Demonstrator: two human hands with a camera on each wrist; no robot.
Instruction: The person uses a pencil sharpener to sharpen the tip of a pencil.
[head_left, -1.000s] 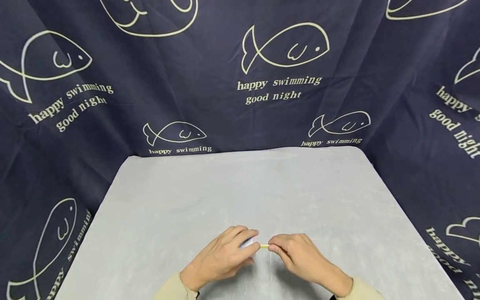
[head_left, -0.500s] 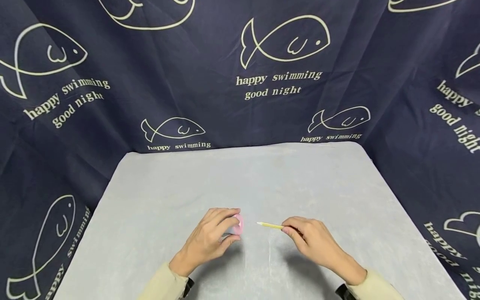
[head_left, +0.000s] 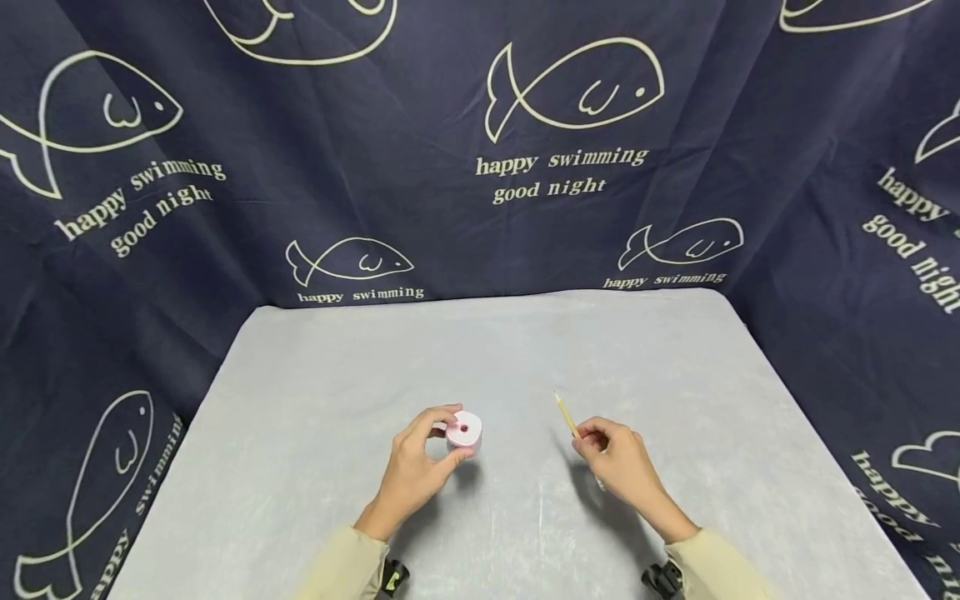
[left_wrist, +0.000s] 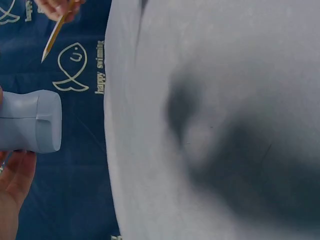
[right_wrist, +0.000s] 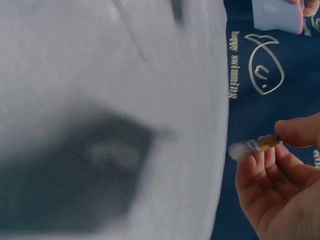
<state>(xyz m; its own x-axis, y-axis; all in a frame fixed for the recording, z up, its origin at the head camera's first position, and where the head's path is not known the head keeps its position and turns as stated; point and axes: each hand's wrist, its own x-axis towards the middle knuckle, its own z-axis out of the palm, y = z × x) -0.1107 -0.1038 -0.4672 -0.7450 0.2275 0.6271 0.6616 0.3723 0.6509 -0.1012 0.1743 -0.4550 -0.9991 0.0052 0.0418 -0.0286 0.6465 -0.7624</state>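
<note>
In the head view my left hand [head_left: 416, 475] holds a pencil sharpener [head_left: 471, 437] between thumb and fingers, above the table. Its pale pink top, with a small round hole, faces up towards the camera. The left wrist view shows the sharpener's smooth pale blue body [left_wrist: 25, 122]. To the right, my right hand [head_left: 622, 468] pinches a yellow pencil [head_left: 566, 412], its sharpened tip pointing away and slightly left. The pencil's whitish eraser end [right_wrist: 241, 151] sticks out below the fingers in the right wrist view. Pencil and sharpener are apart.
A table with a light grey cloth [head_left: 480, 354] lies under both hands, which cast shadows on it. Dark blue curtains [head_left: 442, 208] printed with fish and lettering stand behind the table and along both sides.
The pencil tip, earlier at the sharpener, has come away to the right, and the pencil has turned to point away. The left hand has tilted the sharpener so its holed top faces up.
</note>
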